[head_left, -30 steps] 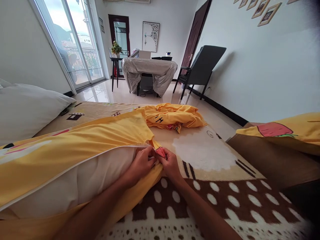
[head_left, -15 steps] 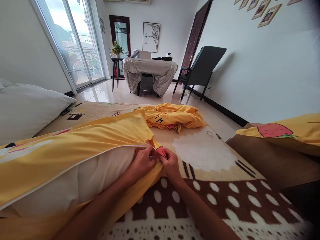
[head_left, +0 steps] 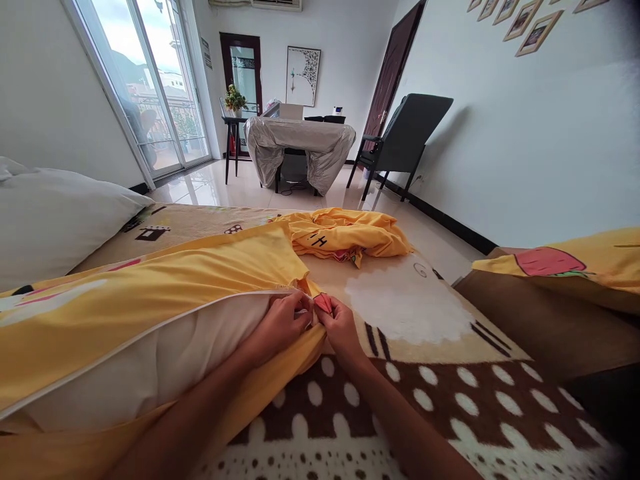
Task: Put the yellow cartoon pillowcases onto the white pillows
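Observation:
A yellow pillowcase (head_left: 215,267) lies across the bed, open along its near side. White pillow (head_left: 165,350) filling shows through the long gap, which has a white zipper edge (head_left: 165,321). My left hand (head_left: 286,323) is closed at the right end of this gap, fingers pinching the zipper edge; the slider itself is hidden. Just beside it, my right hand (head_left: 340,323) pinches the pillowcase's corner, where a red printed patch shows between thumb and fingers. The two hands are almost touching.
Crumpled yellow fabric (head_left: 350,233) lies beyond my hands on the patterned blanket (head_left: 410,307). A white pillow (head_left: 60,220) rests at the left. More yellow cloth (head_left: 600,260) hangs over a brown surface at the right. A covered table (head_left: 300,133) and a dark chair (head_left: 413,133) stand behind.
The fingers of my left hand have shifted very slightly at the zipper edge. My right hand keeps its pinch on the corner, and the pillowcase lies as before.

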Action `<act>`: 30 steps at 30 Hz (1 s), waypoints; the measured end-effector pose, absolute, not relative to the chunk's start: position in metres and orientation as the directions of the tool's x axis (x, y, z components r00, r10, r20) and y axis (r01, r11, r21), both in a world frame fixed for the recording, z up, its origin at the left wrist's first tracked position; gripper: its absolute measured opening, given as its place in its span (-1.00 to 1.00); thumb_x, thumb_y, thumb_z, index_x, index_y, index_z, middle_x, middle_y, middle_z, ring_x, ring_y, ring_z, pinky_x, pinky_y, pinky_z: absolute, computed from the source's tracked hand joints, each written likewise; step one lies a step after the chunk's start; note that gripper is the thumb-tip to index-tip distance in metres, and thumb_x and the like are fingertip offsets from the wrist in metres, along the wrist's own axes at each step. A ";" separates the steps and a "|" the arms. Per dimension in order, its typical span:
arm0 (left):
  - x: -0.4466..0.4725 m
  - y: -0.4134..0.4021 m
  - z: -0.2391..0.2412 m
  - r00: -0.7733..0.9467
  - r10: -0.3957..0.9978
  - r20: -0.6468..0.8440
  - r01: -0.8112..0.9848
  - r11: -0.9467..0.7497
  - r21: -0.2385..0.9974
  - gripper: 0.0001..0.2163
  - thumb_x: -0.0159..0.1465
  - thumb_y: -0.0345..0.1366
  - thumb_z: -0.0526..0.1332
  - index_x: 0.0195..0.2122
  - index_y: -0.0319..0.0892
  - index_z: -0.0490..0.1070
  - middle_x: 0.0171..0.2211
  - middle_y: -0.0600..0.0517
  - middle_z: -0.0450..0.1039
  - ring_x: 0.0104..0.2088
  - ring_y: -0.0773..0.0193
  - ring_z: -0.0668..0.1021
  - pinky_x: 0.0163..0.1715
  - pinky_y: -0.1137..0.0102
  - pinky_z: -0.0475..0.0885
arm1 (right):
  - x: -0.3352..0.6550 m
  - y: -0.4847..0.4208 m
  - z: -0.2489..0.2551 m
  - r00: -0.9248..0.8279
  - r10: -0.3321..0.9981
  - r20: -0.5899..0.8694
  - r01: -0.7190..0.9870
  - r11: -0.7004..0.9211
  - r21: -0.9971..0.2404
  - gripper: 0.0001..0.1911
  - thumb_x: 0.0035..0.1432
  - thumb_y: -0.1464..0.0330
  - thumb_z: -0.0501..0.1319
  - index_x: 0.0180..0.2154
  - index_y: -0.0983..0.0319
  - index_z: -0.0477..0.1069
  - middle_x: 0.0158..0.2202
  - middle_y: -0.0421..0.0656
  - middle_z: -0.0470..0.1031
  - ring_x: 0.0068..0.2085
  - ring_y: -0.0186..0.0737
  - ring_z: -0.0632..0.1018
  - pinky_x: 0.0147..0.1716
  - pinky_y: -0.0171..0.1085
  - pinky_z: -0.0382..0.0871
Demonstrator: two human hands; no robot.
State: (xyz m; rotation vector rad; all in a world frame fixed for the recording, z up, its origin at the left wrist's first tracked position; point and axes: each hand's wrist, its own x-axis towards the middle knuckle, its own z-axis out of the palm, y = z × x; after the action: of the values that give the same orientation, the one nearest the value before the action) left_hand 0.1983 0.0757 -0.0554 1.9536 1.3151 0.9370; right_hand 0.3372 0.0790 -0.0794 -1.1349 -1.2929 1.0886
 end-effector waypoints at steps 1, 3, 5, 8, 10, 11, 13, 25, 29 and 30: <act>0.198 0.076 -0.054 0.264 0.942 0.208 0.520 -0.320 0.792 -0.87 0.11 -0.46 0.12 -0.34 -0.21 0.42 -0.36 0.03 0.52 -0.33 0.29 0.51 -0.27 0.43 0.34 | 0.338 0.079 -0.079 0.000 0.990 0.143 0.045 0.143 -0.989 -0.79 -0.07 0.23 0.20 -0.52 0.25 0.28 -0.54 -0.26 0.28 -0.46 -0.35 0.25 -0.47 -0.38 0.19; 0.196 0.076 -0.051 0.255 0.947 0.197 0.510 -0.304 0.805 -0.81 0.07 -0.50 0.10 -0.31 -0.22 0.42 -0.33 0.02 0.52 -0.30 0.28 0.52 -0.23 0.43 0.35 | 0.338 0.079 -0.079 0.001 0.988 0.153 0.061 0.152 -0.986 -0.78 -0.06 0.23 0.20 -0.52 0.25 0.28 -0.54 -0.26 0.28 -0.47 -0.35 0.24 -0.48 -0.38 0.18; 0.195 0.075 -0.050 0.249 0.943 0.222 0.498 -0.321 0.805 -0.80 0.08 -0.50 0.09 -0.30 -0.20 0.43 -0.32 0.02 0.53 -0.28 0.29 0.52 -0.20 0.42 0.35 | 0.339 0.079 -0.078 -0.003 0.988 0.157 0.078 0.157 -0.985 -0.78 -0.06 0.24 0.20 -0.53 0.24 0.27 -0.55 -0.26 0.27 -0.47 -0.36 0.24 -0.48 -0.38 0.17; 0.192 0.077 -0.051 0.289 0.923 0.253 0.459 -0.365 0.810 -0.85 0.13 -0.45 0.12 -0.31 -0.19 0.44 -0.34 0.03 0.52 -0.30 0.30 0.49 -0.21 0.43 0.34 | 0.339 0.080 -0.077 -0.005 0.985 0.174 0.087 0.174 -0.981 -0.78 -0.07 0.24 0.21 -0.55 0.24 0.25 -0.56 -0.27 0.25 -0.47 -0.36 0.23 -0.48 -0.38 0.17; 0.191 0.080 -0.053 0.315 0.918 0.239 0.392 -0.356 0.849 -0.88 0.11 -0.42 0.16 -0.33 -0.21 0.45 -0.36 0.04 0.50 -0.33 0.30 0.48 -0.25 0.44 0.34 | 0.339 0.080 -0.077 -0.006 0.983 0.183 0.086 0.183 -0.979 -0.77 -0.07 0.24 0.21 -0.55 0.24 0.25 -0.56 -0.27 0.25 -0.47 -0.36 0.23 -0.48 -0.38 0.17; 0.191 0.081 -0.054 0.323 0.918 0.231 0.358 -0.344 0.868 -0.89 0.09 -0.42 0.18 -0.35 -0.22 0.45 -0.39 0.04 0.49 -0.34 0.31 0.47 -0.27 0.45 0.34 | 0.339 0.080 -0.077 -0.005 0.983 0.185 0.084 0.184 -0.979 -0.78 -0.07 0.24 0.21 -0.55 0.24 0.25 -0.56 -0.27 0.25 -0.47 -0.36 0.24 -0.48 -0.38 0.17; 0.192 0.082 -0.055 0.330 0.919 0.214 0.321 -0.322 0.891 -0.92 0.07 -0.42 0.21 -0.39 -0.22 0.46 -0.43 0.06 0.48 -0.37 0.32 0.46 -0.31 0.46 0.34 | 0.338 0.080 -0.077 -0.008 0.983 0.186 0.079 0.186 -0.979 -0.80 -0.08 0.26 0.20 -0.55 0.24 0.26 -0.56 -0.27 0.26 -0.47 -0.35 0.24 -0.49 -0.38 0.16; 0.202 0.069 -0.055 0.250 0.951 0.184 0.735 -0.310 0.603 -0.72 0.29 -0.17 0.10 -0.09 -0.14 0.50 -0.08 -0.13 0.46 0.02 0.01 0.41 0.08 0.10 0.17 | 0.338 0.081 -0.078 -0.002 0.982 0.191 0.040 0.191 -0.981 -0.87 -0.12 0.30 0.18 -0.53 0.24 0.31 -0.53 -0.25 0.32 -0.44 -0.32 0.30 -0.41 -0.35 0.22; 0.200 0.070 -0.056 0.263 0.950 0.170 0.737 -0.311 0.600 -0.69 0.30 -0.16 0.08 -0.09 -0.14 0.52 -0.12 -0.13 0.48 -0.01 0.00 0.41 0.11 0.04 0.10 | 0.337 0.081 -0.080 -0.003 0.981 0.193 0.006 0.193 -0.981 -0.85 -0.11 0.30 0.19 -0.53 0.24 0.28 -0.52 -0.26 0.30 -0.44 -0.33 0.28 -0.42 -0.36 0.21; 0.200 0.071 -0.056 0.263 0.950 0.168 0.720 -0.309 0.621 -0.69 0.29 -0.16 0.09 -0.10 -0.15 0.53 -0.13 -0.13 0.49 -0.03 0.01 0.42 0.10 0.07 0.12 | 0.337 0.080 -0.081 -0.009 0.981 0.193 -0.008 0.193 -0.981 -0.85 -0.10 0.30 0.19 -0.53 0.24 0.28 -0.53 -0.26 0.29 -0.44 -0.34 0.27 -0.42 -0.37 0.20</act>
State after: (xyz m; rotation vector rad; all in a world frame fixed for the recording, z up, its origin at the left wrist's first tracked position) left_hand 0.2000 0.0709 -0.0556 2.1176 1.5124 0.7338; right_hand 0.3372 0.0803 -0.0805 -1.0553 -1.2965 1.0756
